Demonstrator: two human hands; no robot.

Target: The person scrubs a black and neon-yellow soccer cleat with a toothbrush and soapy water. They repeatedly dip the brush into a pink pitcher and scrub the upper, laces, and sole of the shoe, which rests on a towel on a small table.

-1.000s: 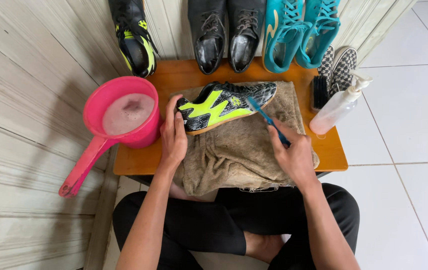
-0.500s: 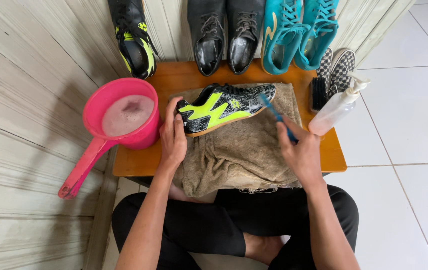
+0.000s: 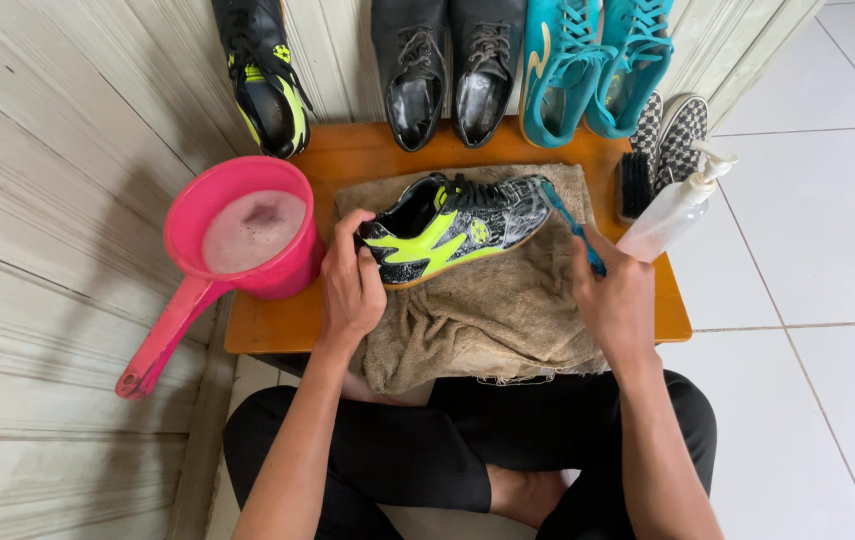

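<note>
A black and neon-yellow sports shoe (image 3: 452, 225) lies on its side on a beige towel (image 3: 492, 300) spread over a low orange wooden table (image 3: 347, 160). My left hand (image 3: 350, 285) grips the shoe's heel end. My right hand (image 3: 612, 300) holds a blue toothbrush (image 3: 569, 222), whose head touches the shoe's toe.
A pink dipper (image 3: 247, 245) of soapy water stands at the table's left edge. A clear pump bottle (image 3: 672, 210) and a black brush (image 3: 635, 185) lie at the right. A matching sports shoe (image 3: 265, 85), black leather shoes (image 3: 447, 70), teal shoes (image 3: 592, 60) and checkered shoes (image 3: 672, 130) line the wall.
My right hand has shifted to the right and the toothbrush has slid from the shoe's side up to its toe. My left hand stays on the heel.
</note>
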